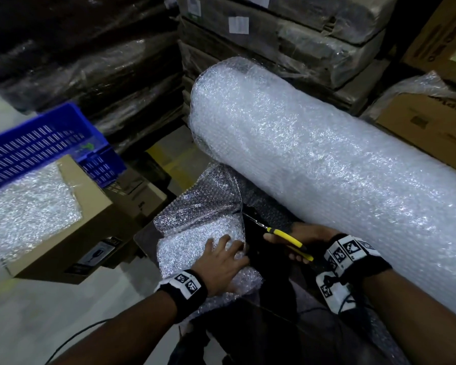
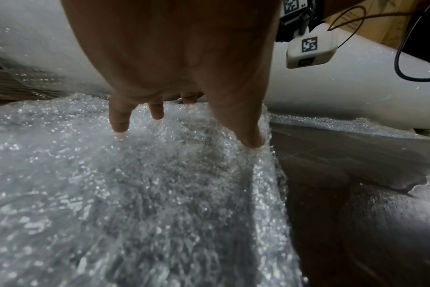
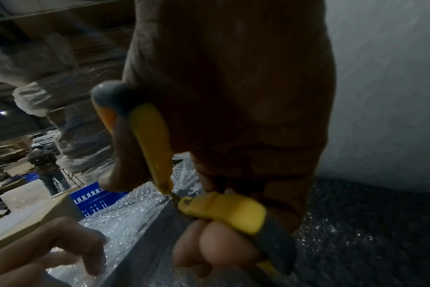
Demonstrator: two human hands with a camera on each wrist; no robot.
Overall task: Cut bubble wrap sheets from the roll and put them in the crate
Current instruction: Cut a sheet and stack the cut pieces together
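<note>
Pressed flat with fingers spread, the left hand (image 1: 223, 262) pinned the bubble wrap sheet (image 1: 195, 233) beside the roll (image 1: 327, 159); the right hand (image 1: 300, 242) gripped yellow scissors (image 1: 287, 237). Loose wrap could bunch and tear crookedly, or the blades could nick those fingers. The crate (image 1: 37, 143) waited at left.

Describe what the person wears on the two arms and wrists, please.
Both forearms are bare, with no sleeves. The left wrist carries a black band with white square-code markers. The right wrist has the same band, plus a white marked camera box with a thin dark cable.
</note>
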